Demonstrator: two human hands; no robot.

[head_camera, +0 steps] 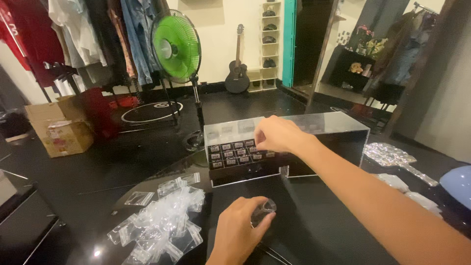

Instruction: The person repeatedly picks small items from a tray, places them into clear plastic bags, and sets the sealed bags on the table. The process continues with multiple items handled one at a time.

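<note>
Fingers of the left hand point(239, 230) pinched a small clear bag point(263, 211) near the desk's point(314, 230) front edge. Right hand point(277, 133) w/ fingers curled reached into the clear drawer box point(235, 154) mid-desk; grip contents unclear. Pile of clear bags point(162, 223) lay at the left edge.

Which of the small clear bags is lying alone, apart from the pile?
The flat clear bag at the upper left of the pile of bags. It lies alone on the black table, while the others overlap.
</note>
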